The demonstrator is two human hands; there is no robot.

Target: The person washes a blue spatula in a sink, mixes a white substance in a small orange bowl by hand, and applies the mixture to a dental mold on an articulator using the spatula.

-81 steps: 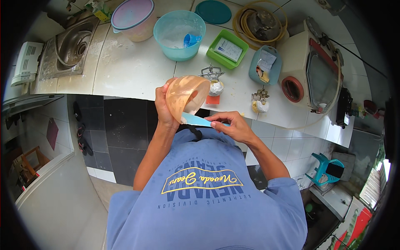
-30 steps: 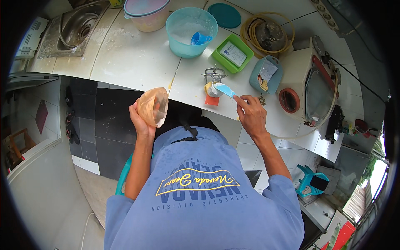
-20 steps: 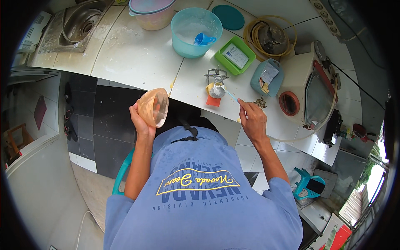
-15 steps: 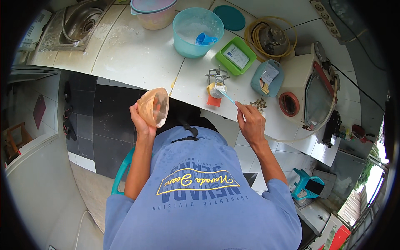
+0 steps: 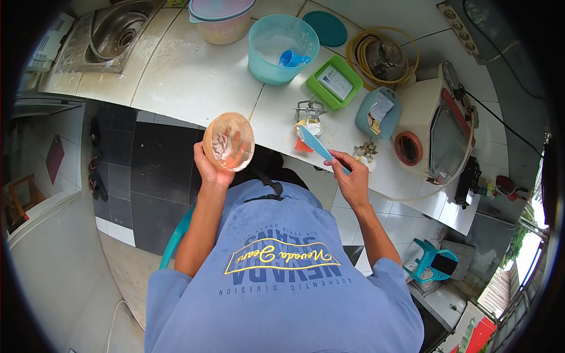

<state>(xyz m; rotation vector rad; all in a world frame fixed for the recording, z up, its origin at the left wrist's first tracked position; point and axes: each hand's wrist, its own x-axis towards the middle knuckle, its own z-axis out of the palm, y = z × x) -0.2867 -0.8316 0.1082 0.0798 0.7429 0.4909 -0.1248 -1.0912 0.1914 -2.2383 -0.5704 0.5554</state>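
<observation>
The mixing bowl [image 5: 231,141], orange-tan with white smears inside, is held up to the left of the dental articulator [image 5: 309,108] and nearer the wearer. The left hand [image 5: 213,169] has it gripped from below and outside. The right hand [image 5: 352,178] has closed its fingers around the handle of a light-blue spatula [image 5: 316,145], whose blade points back at the articulator from its near right side.

A moment ago the blade stood edge-on at the white plaster [image 5: 313,127] in the articulator; now it shows its broad face and lies lower, toward the wearer. The bowl has come up and rightward, its mouth turned more to view. I judge that the stroke on the plaster has paused, with mix still clinging inside the bowl.

The blade covers part of the plaster and of the orange-red sheet [image 5: 304,147] under the articulator, so whether its tip touches either cannot be told. A second articulator [image 5: 365,149], to the first one's near right, is partly behind the right hand. On the table [image 5: 188,76] beyond the articulator, the lidded container [image 5: 220,29] is cut off at the top, and papers hide much inside the blue-grey basket [image 5: 360,112] to its right.
</observation>
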